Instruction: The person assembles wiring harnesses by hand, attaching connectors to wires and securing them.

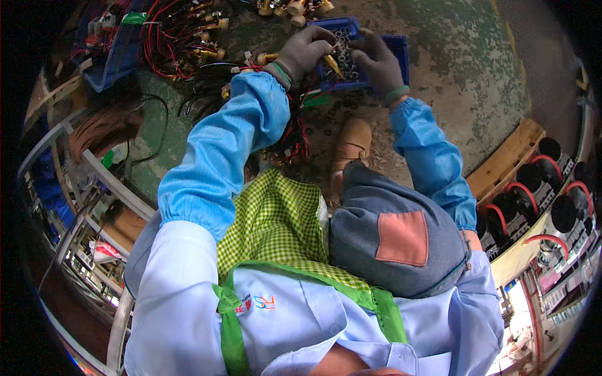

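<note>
My left hand (304, 52), in a grey glove, pinches a brass-coloured tapered fitting (334, 66) near its upper end. The fitting tilts down to the right, over a blue bin (346, 23) of small metal rings or nuts (345, 57). Close by on the right, my gloved right hand (380, 64) reaches over the same bin. Its thumb and forefinger are drawn together toward the fitting; whatever lies between them is too small to make out. Red and black wires (251, 67) hang and lie beside my left hand.
A second blue bin (401, 45) stands behind my right hand. Bundled wire harnesses (168, 39) with brass ends spread over the floor at left, near a larger blue crate (119, 62). A metal frame (110, 172) borders my left; black cylindrical parts with red tubes (527, 194) stand at right.
</note>
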Action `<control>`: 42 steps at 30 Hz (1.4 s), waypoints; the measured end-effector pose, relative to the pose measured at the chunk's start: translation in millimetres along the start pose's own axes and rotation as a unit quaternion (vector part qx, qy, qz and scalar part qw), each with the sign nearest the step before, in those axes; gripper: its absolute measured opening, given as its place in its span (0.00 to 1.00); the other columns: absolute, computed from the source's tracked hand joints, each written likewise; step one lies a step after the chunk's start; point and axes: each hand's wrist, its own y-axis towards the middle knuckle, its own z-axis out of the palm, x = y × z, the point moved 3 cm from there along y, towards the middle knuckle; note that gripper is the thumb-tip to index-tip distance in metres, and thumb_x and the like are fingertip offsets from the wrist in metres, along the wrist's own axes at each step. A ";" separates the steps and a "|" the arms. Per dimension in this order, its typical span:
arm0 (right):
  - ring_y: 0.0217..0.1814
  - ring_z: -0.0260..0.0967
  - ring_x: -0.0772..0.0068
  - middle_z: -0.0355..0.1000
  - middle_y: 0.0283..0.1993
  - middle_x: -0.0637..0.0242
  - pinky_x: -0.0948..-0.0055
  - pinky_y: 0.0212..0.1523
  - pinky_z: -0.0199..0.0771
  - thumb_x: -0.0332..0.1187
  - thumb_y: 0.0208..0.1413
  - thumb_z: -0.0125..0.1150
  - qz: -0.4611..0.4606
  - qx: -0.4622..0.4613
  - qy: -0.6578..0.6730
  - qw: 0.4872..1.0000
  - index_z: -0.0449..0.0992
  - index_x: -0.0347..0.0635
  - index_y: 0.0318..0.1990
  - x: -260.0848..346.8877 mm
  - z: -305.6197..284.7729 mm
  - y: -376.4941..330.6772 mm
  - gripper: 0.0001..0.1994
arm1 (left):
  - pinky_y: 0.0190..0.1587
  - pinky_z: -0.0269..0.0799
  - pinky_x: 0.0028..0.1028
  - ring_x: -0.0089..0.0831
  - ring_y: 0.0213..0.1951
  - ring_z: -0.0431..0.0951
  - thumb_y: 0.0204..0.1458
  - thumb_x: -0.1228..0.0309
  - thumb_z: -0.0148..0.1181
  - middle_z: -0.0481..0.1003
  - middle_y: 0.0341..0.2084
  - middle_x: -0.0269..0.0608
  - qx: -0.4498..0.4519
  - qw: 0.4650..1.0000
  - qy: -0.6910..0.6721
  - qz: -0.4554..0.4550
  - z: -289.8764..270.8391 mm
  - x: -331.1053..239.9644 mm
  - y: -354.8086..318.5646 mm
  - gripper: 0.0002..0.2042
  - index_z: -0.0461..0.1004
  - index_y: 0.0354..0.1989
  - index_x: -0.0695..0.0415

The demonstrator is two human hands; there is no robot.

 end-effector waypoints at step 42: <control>0.44 0.72 0.66 0.68 0.51 0.58 0.70 0.43 0.73 0.34 0.53 0.57 -0.099 -0.022 -0.214 0.971 0.62 0.45 0.58 1.0 9.3 -5.3 0.24 | 0.39 0.72 0.31 0.30 0.30 0.70 0.48 0.68 0.53 0.70 0.26 0.39 -0.090 0.900 -0.395 -0.158 -7.0 21.1 4.4 0.10 0.72 0.34 0.61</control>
